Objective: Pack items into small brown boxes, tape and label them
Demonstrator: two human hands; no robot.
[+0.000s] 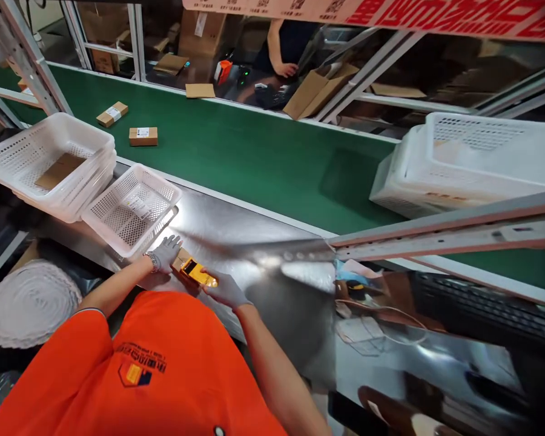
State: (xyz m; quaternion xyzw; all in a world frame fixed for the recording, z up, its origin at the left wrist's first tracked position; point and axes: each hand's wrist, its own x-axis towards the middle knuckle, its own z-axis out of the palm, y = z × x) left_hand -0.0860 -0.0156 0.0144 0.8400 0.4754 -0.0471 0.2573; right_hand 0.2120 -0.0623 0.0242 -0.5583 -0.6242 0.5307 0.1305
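Note:
My right hand (pixel 227 289), in a grey glove, is wrapped round a yellow handheld tool (pixel 202 275) with a dark front part, its exact kind unclear. This tool lies over a small brown cardboard box (pixel 180 259) on the metal worktop (pixel 281 315). At the box's left end is my left hand (pixel 165 253), also gloved, gripping it with fingers reaching along its far side. Much of the box is hidden under the tool and the hands. Just beyond my left hand stands a white perforated basket (pixel 129 212) with a labelled packet (pixel 138 207) inside.
Stacked white baskets (pixel 95 175) stand at left, more baskets (pixel 476 157) at right. Two small boxes (pixel 143 137) lie on the green conveyor (pixel 254 157). A metal post (pixel 436 233) crosses at right above a keyboard (pixel 481 309). Another person's hand (pixel 286 69) is across the belt.

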